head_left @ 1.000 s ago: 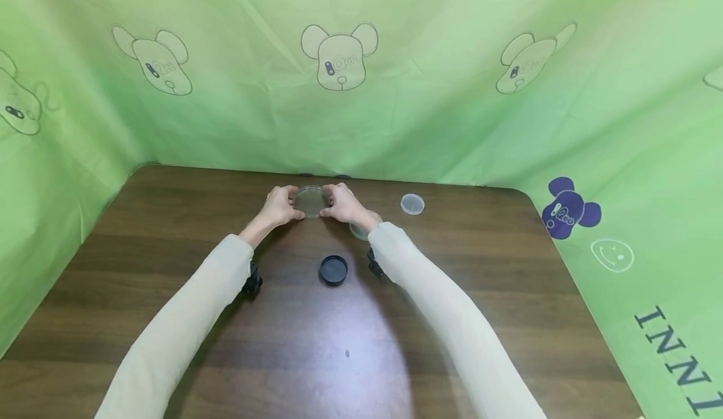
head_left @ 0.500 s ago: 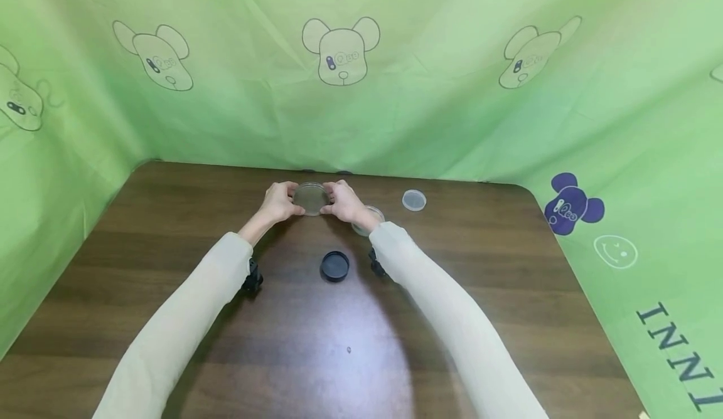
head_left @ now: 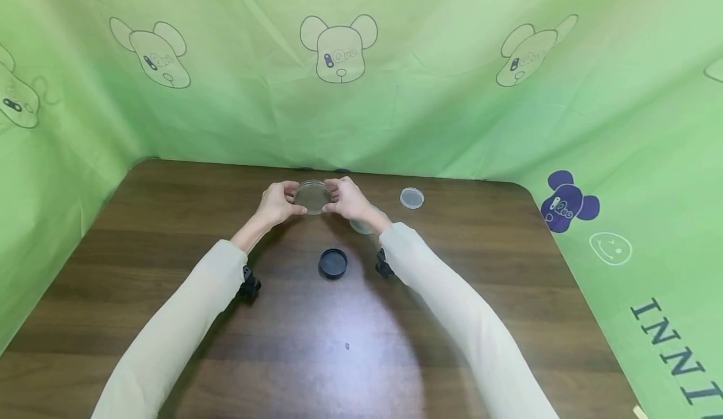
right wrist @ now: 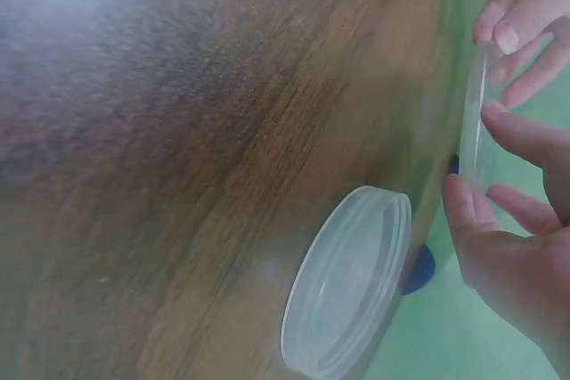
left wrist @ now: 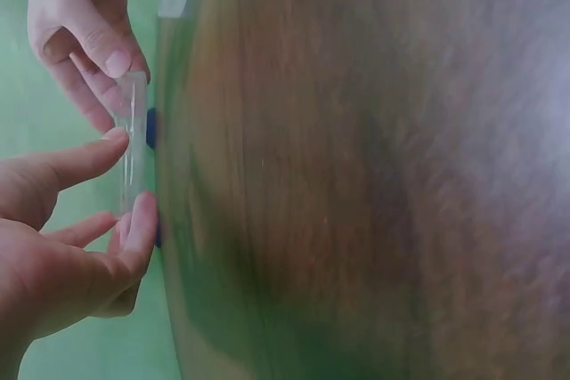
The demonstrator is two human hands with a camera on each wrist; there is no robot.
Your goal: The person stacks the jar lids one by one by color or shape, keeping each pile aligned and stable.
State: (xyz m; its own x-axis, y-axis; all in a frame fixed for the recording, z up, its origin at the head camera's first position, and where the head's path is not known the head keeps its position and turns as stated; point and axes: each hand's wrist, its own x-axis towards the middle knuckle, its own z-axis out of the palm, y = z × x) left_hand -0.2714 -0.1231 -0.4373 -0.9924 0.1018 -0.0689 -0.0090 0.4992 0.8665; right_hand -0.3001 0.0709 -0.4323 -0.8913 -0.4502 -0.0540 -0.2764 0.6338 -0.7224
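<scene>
1. So, left grip (head_left: pixel 275 202) pinches one edge of the clear disc (head_left: pixel 312 198), thumb and fingers partly spread.
2. Right grip (head_left: pixel 348 200), likewise, pinches the opposite edge; disc is between both.
3. Small translucent disc (head_left: pixel 412 198) on table (head_left: pixel 169 231), right of right grip.

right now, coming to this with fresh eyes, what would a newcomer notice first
Probably the bright green cloth with its cartoon animal heads, hanging behind and beside the brown table. Next, the clear round dish near the table's far edge, held between the fingers of the left hand and right hand. Then the round black dish, dark on the wood, nearer the person.
</scene>
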